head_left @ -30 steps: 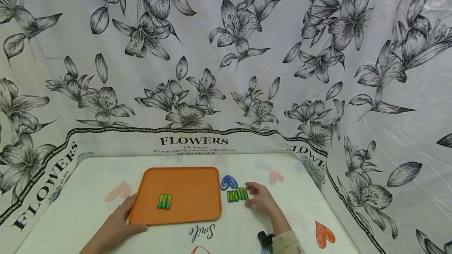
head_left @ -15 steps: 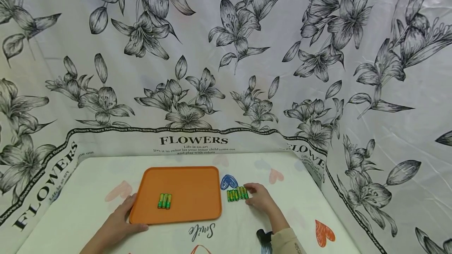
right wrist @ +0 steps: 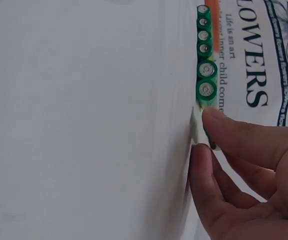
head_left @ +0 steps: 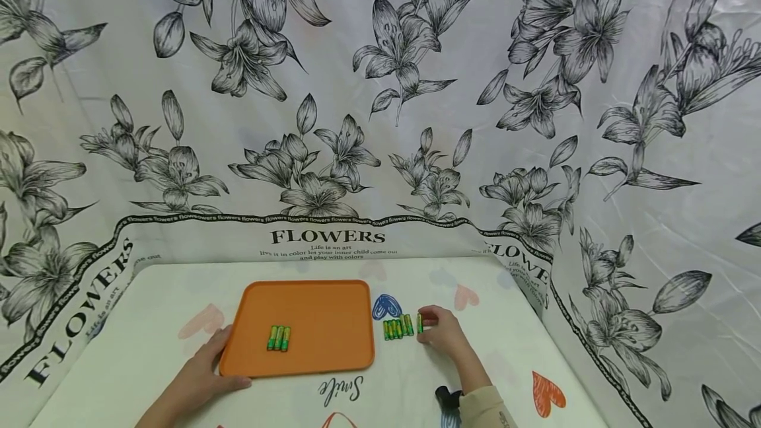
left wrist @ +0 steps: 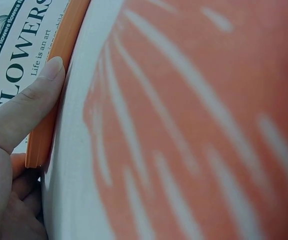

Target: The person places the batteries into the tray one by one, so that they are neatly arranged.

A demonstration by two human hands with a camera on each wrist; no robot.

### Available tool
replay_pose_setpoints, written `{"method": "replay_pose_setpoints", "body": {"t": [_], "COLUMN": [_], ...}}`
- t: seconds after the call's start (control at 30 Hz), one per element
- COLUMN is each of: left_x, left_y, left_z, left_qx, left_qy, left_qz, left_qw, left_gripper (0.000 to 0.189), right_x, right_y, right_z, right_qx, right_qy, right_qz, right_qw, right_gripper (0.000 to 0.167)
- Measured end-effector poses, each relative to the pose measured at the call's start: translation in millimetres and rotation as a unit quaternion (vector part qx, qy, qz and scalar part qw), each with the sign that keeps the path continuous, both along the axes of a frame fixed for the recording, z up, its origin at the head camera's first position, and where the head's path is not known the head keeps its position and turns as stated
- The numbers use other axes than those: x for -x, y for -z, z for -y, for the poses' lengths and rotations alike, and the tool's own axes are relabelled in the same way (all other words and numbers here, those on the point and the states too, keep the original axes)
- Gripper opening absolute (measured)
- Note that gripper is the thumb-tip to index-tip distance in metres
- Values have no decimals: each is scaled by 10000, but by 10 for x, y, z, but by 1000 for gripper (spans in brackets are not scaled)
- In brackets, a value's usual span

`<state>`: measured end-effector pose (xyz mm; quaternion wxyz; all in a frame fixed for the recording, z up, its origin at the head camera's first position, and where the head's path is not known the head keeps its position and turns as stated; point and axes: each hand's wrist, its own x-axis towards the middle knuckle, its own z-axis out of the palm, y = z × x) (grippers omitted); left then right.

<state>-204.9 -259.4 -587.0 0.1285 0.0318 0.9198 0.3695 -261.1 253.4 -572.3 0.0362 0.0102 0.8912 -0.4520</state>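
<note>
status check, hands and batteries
Left hand holds tray. Right hand pinches one battery. Three batteries on tray. Six more batteries between right hand and tray.

With the tray (head_left: pixel 327 319) as dial, a hand could pass from 10 to 2 o'clock; the left hand (head_left: pixel 199 374) blocks 8; the battery row (head_left: pixel 398 327) (just beside the tray), then the right hand (head_left: pixel 442 333), obstruct 3.

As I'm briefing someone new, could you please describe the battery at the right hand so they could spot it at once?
Right of the orange tray lies a row of green batteries. Just past its right end, the right hand pinches one green battery, set apart from the row by a gap and the only one held.
</note>
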Motion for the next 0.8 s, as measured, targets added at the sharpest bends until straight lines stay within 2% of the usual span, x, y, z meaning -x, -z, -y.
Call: {"method": "replay_pose_setpoints", "body": {"t": [0.37,0.6,0.8], "left_x": [-25,-42,-36], "left_y": [-30,-8,-22], "left_z": [-7,7,9], "left_qx": [34,48,-69], "left_qy": [57,72,96], "left_qz": [-95,-161,-92], "left_qw": [9999,9998,9999], "left_gripper": [126,125,124], "right_x": [15,17,29], "right_y": [-56,-210,-259], "right_z": [17,117,233], "right_qx": [1215,1329,1403], "right_qy": [-138,-189,-294], "right_qz": [-237,-197,-147], "right_qw": [9922,9908,9896], "right_gripper": [59,62,61]}}
